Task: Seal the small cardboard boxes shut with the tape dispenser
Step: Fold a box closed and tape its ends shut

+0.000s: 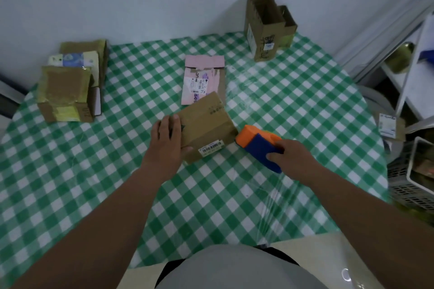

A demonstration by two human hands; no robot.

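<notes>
Your left hand (170, 137) lies flat, fingers spread, on the small brown cardboard box (204, 127) at table centre; your right hand (292, 156) grips the orange-and-blue tape dispenser (259, 144) at its four o'clock, seemingly touching; its tape is hidden.

Matt brown cardboard box (206, 124) at centre; glossy orange-and-blue plastic tape dispenser (259, 145) at its 3 o'clock; shiny plastic film over the green-checked tablecloth (281, 91); pink paper-faced carton (203, 77) at 12 o'clock.
</notes>
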